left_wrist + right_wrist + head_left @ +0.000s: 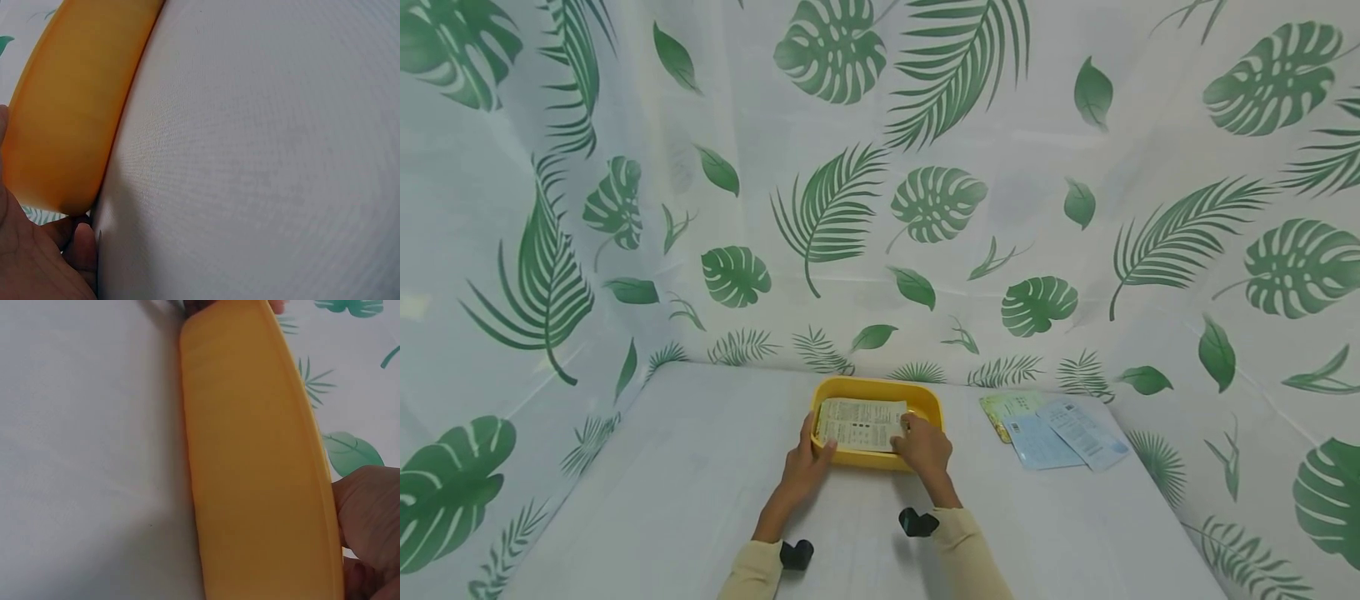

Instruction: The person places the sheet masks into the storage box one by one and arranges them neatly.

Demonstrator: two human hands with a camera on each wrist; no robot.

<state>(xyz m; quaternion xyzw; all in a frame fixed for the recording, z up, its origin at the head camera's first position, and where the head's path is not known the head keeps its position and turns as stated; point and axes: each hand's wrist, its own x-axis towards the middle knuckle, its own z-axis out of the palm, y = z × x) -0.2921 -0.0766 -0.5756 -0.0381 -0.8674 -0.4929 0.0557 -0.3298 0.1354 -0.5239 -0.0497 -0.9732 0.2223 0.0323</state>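
A yellow plastic tray [931, 400] stands on the white table, its near wall filling much of both wrist views. Inside it lies a pale printed packet [863, 423], flat and covered in small text. My left hand [805, 471] grips the tray's near left corner, thumb at the front rim and fingers along the left side. At the packet's right edge my right hand [923, 450] reaches over the near rim, pinching that edge between thumb and curled fingers. What lies under the packet is hidden.
Right of the tray, a green and yellow packet [997, 408], a light blue packet [1041, 443] and a paler printed packet [1086, 433] overlap on the white table [700, 483]. A leaf-patterned curtain [865, 200] hangs behind the table and along its sides.
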